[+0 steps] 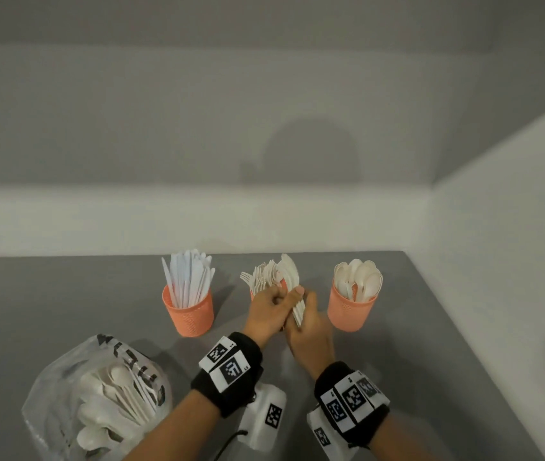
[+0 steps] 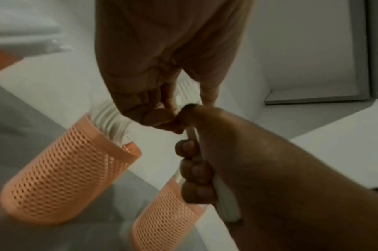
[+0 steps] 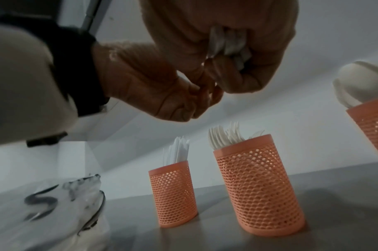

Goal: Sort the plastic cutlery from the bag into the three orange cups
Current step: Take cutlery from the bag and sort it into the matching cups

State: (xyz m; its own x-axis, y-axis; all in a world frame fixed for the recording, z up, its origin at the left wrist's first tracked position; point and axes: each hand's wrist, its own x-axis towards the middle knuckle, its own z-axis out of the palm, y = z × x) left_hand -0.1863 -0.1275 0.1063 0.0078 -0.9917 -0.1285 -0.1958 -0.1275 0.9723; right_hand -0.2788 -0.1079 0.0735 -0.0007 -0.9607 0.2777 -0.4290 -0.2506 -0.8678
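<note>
Right hand [image 1: 309, 324] grips a bundle of white plastic spoons [image 1: 292, 287] above the middle orange mesh cup [image 3: 259, 186] of forks. Left hand [image 1: 266, 311] pinches at the bundle. 3 orange cups on grey table [image 1: 64, 294]: knives left, spoons right. Clear plastic bag [image 1: 98, 400] of cutlery lies front-left.

A grey table [image 1: 64, 294] stands in a corner of the room. Behind it runs a white ledge [image 1: 197, 214], and above the ledge the back wall [image 1: 197, 111] is grey. The right wall [image 1: 514, 227] is white and meets the table edge. A round soft shadow [image 1: 311, 151] lies on the back wall. The light is dim and even.
</note>
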